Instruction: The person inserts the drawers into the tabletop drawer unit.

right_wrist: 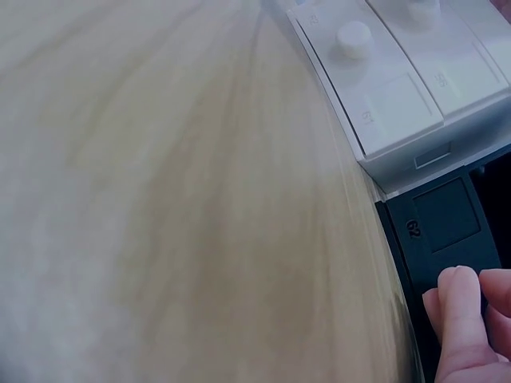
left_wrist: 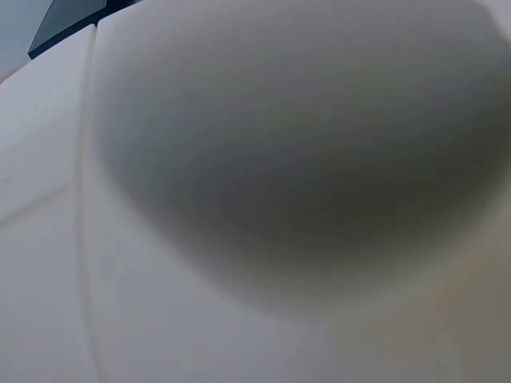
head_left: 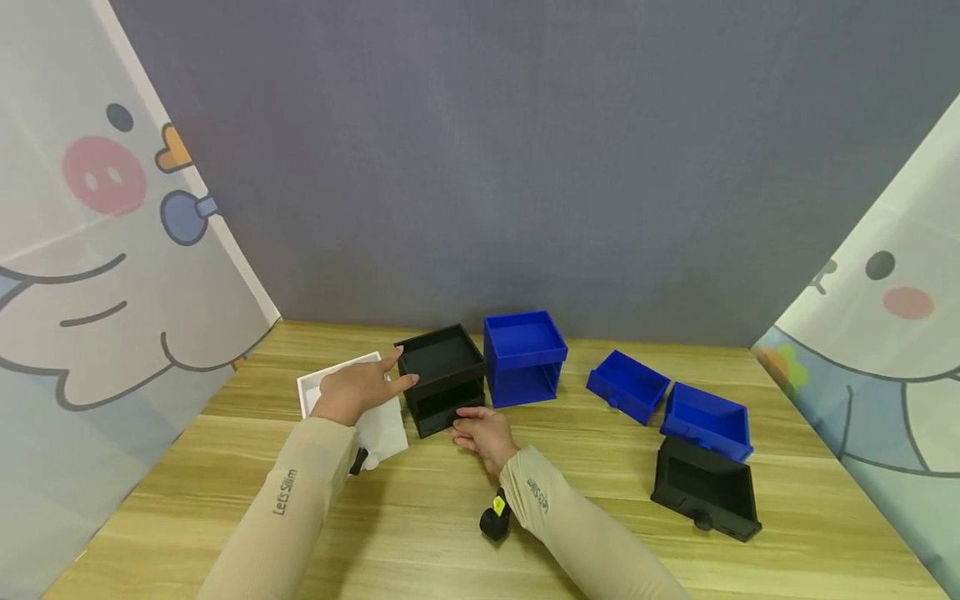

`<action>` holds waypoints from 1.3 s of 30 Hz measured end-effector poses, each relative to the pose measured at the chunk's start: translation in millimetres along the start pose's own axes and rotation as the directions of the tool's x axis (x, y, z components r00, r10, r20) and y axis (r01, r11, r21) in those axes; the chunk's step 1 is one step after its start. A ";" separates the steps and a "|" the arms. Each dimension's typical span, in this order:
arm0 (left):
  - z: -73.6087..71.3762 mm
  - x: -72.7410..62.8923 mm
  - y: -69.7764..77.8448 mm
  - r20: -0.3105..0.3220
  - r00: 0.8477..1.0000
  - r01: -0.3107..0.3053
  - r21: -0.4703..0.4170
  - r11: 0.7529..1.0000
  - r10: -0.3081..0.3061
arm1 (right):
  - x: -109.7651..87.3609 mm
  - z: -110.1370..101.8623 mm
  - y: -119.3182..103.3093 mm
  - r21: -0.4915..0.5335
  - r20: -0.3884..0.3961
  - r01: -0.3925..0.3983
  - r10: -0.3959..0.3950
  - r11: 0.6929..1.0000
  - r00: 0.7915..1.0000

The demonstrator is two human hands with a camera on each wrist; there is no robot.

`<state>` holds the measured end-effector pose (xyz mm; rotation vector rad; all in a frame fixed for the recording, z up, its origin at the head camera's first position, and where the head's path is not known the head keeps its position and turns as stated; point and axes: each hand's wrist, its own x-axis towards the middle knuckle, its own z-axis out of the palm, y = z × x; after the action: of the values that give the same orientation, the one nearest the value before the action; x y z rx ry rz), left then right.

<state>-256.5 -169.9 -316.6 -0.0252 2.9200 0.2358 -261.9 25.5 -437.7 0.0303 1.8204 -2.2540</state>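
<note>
While I watched through the head camera, both hands were at the black cabinet (head_left: 450, 381), which stood near the far edge of the desk (head_left: 420, 533), left of that edge's middle. The right hand (head_left: 487, 437) seemed to pinch the lower drawer (head_left: 437, 423) by its front; the knob was hidden behind the fingertips, so I inferred it. The drawer sat at the cabinet's base, below a vacant bay, and I couldn't tell whether it was fully home. The left hand (head_left: 352, 390) gripped nothing: index finger and thumb reached out straight to the cabinet's left side, over the white cabinet (head_left: 393, 433).

To work that drawer well, I judged, the right hand should move it square to the opening, with the effort along its middle, since a sideways twist could jam it. The left hand needed to steady the cabinet lightly, because a hard push might skid it towards the blue cabinet (head_left: 530, 359) just to its right. The left wrist view was mostly blur, so I relied on the right one. The loose drawers, two blue (head_left: 618, 402) and one black (head_left: 678, 505), lay towards the desk's right edge, well apart from the hands.
</note>
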 end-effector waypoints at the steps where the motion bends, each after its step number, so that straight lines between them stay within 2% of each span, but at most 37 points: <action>1: 0.1 0.2 0.3 0.000 1.000 -0.001 0.000 1.000 0.001 | -0.4 0.0 -0.6 -0.002 -0.004 0.000 0.000 1.000 1.000; 8: 1.3 1.1 -0.2 0.013 1.000 0.003 -0.013 1.000 -0.003 | -4.3 -2.5 -2.8 -0.008 -0.006 -0.006 0.006 1.000 1.000; 15: 1.7 1.5 -2.5 0.024 1.000 -0.007 -0.032 0.999 0.008 | -16.3 -19.2 -9.0 -0.040 0.013 0.005 -0.004 0.999 1.000; 23: 3.1 2.5 -2.8 0.026 0.999 -0.021 -0.046 0.999 0.022 | -38.5 -54.6 -24.0 -0.152 0.072 -0.001 0.012 0.988 0.997; 28: 2.1 2.2 -3.0 0.030 0.999 -0.025 -0.049 0.998 0.027 | -51.8 -84.8 -36.3 -0.168 0.092 -0.001 0.017 0.986 0.996; 33: 0.9 1.0 -3.5 0.023 0.999 -0.034 -0.056 0.998 0.035 | -60.4 -109.5 -44.2 -0.160 0.086 0.005 0.009 0.987 0.996; 39: -0.1 0.4 -5.0 0.028 0.999 -0.038 -0.053 0.998 0.039 | -72.3 -127.5 -48.1 -0.211 0.062 0.024 -0.011 0.977 0.998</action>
<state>-256.7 -174.8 -317.5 0.0258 2.8873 0.3158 -218.8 170.6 -407.7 -0.0910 2.0245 -2.0362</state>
